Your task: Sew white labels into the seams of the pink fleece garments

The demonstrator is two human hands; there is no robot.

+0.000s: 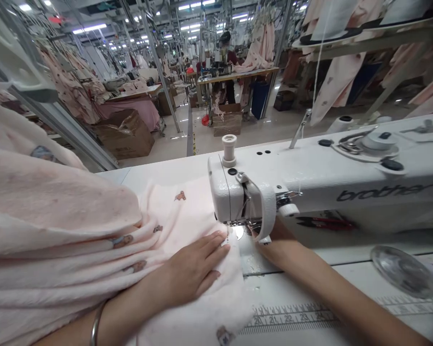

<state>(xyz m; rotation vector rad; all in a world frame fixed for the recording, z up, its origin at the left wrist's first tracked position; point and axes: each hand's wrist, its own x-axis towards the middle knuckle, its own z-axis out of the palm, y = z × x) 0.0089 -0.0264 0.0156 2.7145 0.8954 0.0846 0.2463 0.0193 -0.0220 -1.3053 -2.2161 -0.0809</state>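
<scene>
A pale pink fleece fabric (180, 216) printed with small bears spreads over the left of the sewing table and runs up to the needle area. My left hand (195, 264) lies flat on it, fingers stretched toward the presser foot. The white sewing machine (310, 178), marked "brother", stands at the right. My right hand (269, 235) reaches behind the machine's head near the needle; its fingers are hidden by the white head and a curved guard (269, 206). A small lamp glow lights the needle plate.
A printed ruler scale (296, 316) runs along the table's front. Red-handled snips (324, 222) lie under the machine arm, and a clear round dish (406, 271) sits at the right. Cardboard boxes (124, 134), hanging pink cloth and a person (225, 53) at another workstation are beyond.
</scene>
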